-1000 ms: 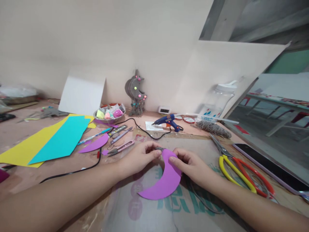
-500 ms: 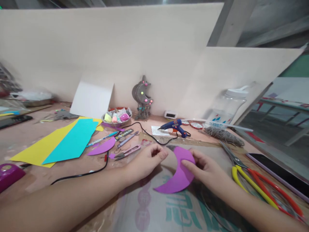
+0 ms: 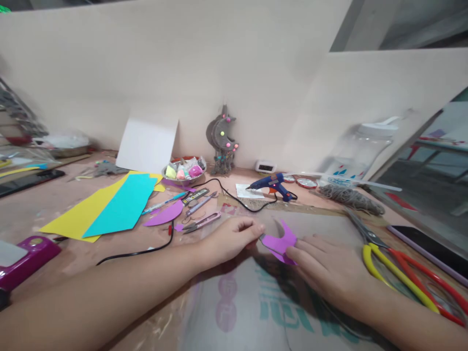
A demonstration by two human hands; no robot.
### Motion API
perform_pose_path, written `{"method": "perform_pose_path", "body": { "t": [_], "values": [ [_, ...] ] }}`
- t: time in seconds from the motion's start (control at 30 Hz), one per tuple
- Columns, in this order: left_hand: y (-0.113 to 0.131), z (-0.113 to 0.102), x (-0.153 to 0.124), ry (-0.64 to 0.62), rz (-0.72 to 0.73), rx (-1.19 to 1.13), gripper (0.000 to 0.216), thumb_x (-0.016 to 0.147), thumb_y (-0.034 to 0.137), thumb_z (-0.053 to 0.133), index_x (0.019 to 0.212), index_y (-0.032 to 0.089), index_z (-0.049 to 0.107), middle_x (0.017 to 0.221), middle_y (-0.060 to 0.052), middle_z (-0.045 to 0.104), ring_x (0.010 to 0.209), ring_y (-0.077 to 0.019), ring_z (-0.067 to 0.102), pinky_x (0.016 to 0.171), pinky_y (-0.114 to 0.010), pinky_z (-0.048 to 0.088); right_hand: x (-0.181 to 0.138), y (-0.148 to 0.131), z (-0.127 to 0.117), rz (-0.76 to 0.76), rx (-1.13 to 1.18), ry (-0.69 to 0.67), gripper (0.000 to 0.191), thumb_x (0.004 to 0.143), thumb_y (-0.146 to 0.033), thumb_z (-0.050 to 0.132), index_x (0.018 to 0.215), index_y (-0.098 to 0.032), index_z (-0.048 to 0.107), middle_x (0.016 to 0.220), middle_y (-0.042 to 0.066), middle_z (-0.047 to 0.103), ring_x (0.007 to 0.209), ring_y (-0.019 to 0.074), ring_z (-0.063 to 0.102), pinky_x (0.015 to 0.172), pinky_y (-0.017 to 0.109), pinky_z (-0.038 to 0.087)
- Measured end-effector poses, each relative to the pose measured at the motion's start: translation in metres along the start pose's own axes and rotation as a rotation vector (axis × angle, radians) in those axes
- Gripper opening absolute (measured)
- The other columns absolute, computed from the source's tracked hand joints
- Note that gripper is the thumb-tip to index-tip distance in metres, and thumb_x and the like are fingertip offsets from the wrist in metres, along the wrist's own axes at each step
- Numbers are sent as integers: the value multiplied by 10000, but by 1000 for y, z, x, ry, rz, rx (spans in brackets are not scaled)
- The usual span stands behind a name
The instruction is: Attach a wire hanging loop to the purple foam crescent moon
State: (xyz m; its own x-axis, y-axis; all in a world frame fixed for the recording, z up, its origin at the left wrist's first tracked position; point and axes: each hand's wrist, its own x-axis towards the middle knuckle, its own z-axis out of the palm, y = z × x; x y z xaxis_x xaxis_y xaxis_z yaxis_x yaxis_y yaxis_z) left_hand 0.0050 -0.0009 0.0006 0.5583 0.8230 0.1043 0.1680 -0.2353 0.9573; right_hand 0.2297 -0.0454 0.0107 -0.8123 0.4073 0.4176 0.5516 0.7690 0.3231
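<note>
Here the purple paper crescent (image 3: 280, 240) lies between the hands, left hand (image 3: 234, 239) pinching its left tip, right hand (image 3: 329, 273) flat, open, atop it.

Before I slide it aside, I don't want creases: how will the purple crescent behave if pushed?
Probably floppy: the purple crescent looks like a thin sheet, partly under the right hand. Likely light, so it should slide easily on the glossy printed mat. Its narrow tip by the left hand may bend.

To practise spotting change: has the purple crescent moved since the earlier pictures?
Yes. The crescent lies farther from the mat's round logo, nearer the glue gun.
</note>
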Motion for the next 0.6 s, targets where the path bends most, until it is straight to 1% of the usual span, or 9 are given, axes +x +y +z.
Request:
{"method": "perform_pose_path", "body": {
  "t": [0.1, 0.2, 0.27, 0.37, 0.43, 0.6],
  "values": [
    [2, 0, 0, 13, 5, 4, 384, 853, 472, 437, 625, 164, 453, 597, 32, 431, 568, -102, 394, 530, -221, 300, 1, 1, -5, -26, -44, -3, 187, 907, -127, 366, 929, -158, 549, 738, 53, 614, 654, 166, 511, 624, 295, 346],
    [5, 1, 0, 8, -12, -5, 306, 843, 398, 479, 652, 159, 473, 622, 31, 452, 591, -100, 412, 555, -214, 317, 2, 2, -6, -23, -49, -23, 190, 914, -134, 357, 924, -160, 545, 722, 43, 603, 642, 165, 509, 623, 297, 352],
    [6, 2, 1, 18, -22, -20, 260, 839, 359, 488, 672, 159, 475, 624, 37, 447, 589, -96, 410, 558, -211, 318, 2, 1, -4, -16, -47, -44, 164, 913, -152, 382, 915, -171, 545, 712, 33, 595, 633, 162, 509, 614, 298, 352],
    [5, 3, 1, 65, -15, -38, 238, 847, 342, 476, 691, 163, 463, 621, 44, 433, 583, -93, 399, 549, -209, 309, 5, -3, -2, 17, -10, -87, 103, 902, -235, 459, 908, -188, 550, 685, 18, 577, 619, 153, 513, 584, 289, 351],
    [3, 4, 2, 87, -13, -53, 229, 855, 342, 467, 711, 165, 460, 621, 46, 433, 578, -91, 392, 545, -208, 307, 7, -7, -5, 24, 25, -92, 120, 898, -275, 479, 938, -193, 557, 679, 16, 578, 613, 146, 519, 570, 281, 361],
    [-3, 6, 4, 67, -13, -105, 225, 876, 347, 442, 736, 171, 452, 606, 46, 436, 565, -93, 401, 538, -206, 317, 10, -11, -24, -55, 41, 37, 124, 905, -212, 446, 944, -194, 562, 745, 40, 629, 675, 150, 567, 608, 281, 409]
  ]
}}
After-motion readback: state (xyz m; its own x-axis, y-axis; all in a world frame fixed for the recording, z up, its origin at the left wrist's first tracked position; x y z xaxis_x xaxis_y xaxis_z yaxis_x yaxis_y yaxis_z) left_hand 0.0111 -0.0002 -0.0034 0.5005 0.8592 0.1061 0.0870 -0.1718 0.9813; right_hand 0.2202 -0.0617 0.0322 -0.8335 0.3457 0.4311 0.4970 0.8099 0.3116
